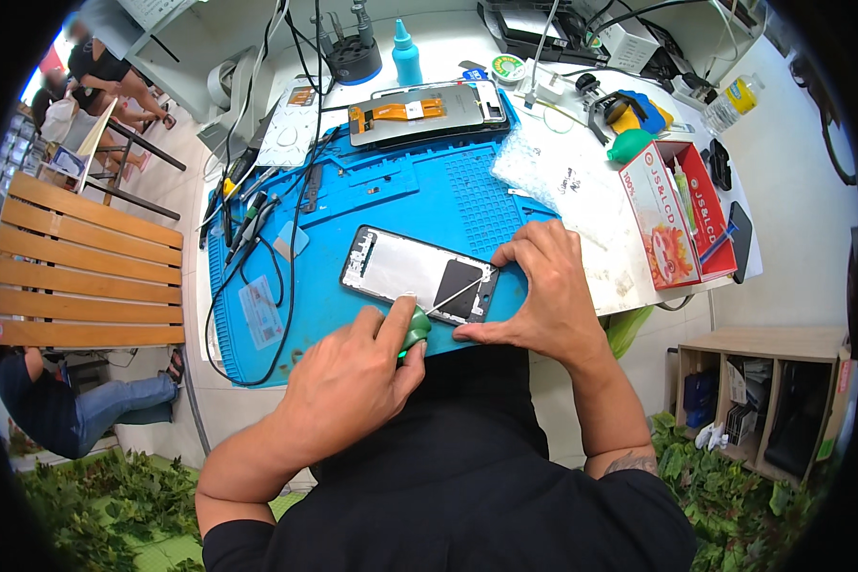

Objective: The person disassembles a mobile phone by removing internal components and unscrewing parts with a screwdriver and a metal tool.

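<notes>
A black-edged phone frame (396, 267) with a silvery inner face lies tilted on the blue work mat (353, 205). My left hand (353, 362) is closed round the green handle of a screwdriver (417, 331). Its thin metal shaft crosses a dark square patch (459, 289) on the frame, and the tip meets the frame's right end near my right fingers. My right hand (548, 296) grips that end, thumb at the near corner and fingertips at the far one. Whether a screw sits under the tip is too small to tell.
Beyond the mat are a stacked phone screen (419, 112), a turquoise bottle (406, 55) and a round tool holder (355, 59). Black cables (291, 276) and tools lie along the left. A bubble-wrap bag (534, 172) and a red-and-white box (672, 229) stand to the right.
</notes>
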`<state>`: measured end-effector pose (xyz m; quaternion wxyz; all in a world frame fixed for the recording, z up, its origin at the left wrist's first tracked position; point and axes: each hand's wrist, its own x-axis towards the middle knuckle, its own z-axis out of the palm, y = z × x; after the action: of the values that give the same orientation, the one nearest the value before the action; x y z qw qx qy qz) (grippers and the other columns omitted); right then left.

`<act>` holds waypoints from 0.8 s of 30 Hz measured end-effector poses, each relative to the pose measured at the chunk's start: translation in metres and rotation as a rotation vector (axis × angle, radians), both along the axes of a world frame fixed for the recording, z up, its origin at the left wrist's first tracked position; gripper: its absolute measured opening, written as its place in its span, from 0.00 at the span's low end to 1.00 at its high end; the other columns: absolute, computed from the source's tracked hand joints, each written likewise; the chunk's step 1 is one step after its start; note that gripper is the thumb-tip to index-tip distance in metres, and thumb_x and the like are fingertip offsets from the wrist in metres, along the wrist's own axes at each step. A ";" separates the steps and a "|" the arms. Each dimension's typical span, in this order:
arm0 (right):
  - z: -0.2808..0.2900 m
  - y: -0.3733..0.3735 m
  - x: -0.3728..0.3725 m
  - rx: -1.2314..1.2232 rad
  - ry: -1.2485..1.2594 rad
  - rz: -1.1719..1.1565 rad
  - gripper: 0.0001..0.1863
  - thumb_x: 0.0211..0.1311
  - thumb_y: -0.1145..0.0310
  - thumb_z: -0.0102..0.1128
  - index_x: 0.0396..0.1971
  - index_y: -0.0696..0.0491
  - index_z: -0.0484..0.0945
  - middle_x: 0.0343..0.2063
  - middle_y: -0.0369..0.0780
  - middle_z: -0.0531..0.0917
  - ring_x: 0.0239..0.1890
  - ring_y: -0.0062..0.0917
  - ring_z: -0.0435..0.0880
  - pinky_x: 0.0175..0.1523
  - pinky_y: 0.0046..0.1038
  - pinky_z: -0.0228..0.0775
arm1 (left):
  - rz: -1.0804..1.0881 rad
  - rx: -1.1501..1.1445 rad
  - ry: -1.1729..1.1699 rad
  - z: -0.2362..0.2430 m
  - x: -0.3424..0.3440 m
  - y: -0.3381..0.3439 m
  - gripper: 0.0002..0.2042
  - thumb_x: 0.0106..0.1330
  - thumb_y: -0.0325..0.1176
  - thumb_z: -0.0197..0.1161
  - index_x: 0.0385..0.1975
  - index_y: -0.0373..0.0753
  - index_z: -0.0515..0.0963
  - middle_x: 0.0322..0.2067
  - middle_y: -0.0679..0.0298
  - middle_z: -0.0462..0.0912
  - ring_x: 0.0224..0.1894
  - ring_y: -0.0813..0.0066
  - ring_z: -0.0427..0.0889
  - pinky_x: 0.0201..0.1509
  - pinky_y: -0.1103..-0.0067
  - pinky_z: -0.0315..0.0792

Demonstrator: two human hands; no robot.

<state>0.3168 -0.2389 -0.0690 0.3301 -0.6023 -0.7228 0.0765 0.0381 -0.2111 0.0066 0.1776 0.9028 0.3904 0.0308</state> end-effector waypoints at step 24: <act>0.002 -0.002 -0.002 0.018 -0.019 -0.055 0.45 0.30 0.34 0.98 0.38 0.53 0.82 0.42 0.39 0.78 0.52 0.39 0.76 0.64 0.44 0.65 | -0.009 0.029 -0.020 -0.003 -0.002 0.008 0.25 0.79 0.41 0.72 0.69 0.36 0.80 0.38 0.49 0.88 0.34 0.46 0.93 0.36 0.58 0.87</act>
<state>0.3147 -0.2406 -0.0674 0.3305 -0.6198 -0.7097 0.0550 0.0358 -0.2031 0.0040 0.1687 0.9066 0.3841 0.0447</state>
